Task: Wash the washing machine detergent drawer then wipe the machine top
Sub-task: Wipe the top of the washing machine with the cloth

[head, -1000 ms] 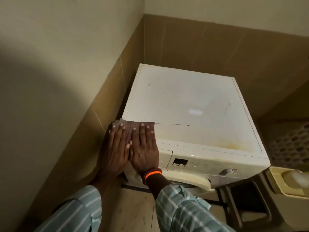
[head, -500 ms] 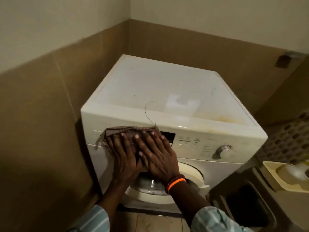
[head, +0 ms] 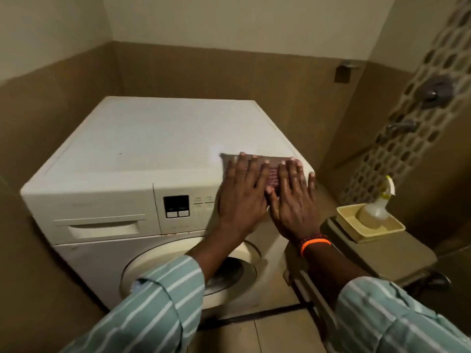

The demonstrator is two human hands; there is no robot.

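A white front-loading washing machine [head: 107, 205] stands in the corner, its flat top [head: 158, 138] bare. The detergent drawer [head: 102, 229] is shut in the front panel at the left. A dark checked cloth [head: 272, 171] lies over the front right corner of the top. My left hand [head: 242, 197] and my right hand [head: 293, 200] both press flat on the cloth, fingers spread, side by side. Most of the cloth is hidden under my hands.
A spray bottle [head: 374, 210] lies in a cream tray [head: 392, 229] on a low grey stand to the right of the machine. Brown tiled walls close in on the left and behind. Taps [head: 433, 93] stick out of the patterned wall at right.
Both hands slid the cloth from the left front of the machine, over the drawer panel, to the front right corner of the top. The view swung right.
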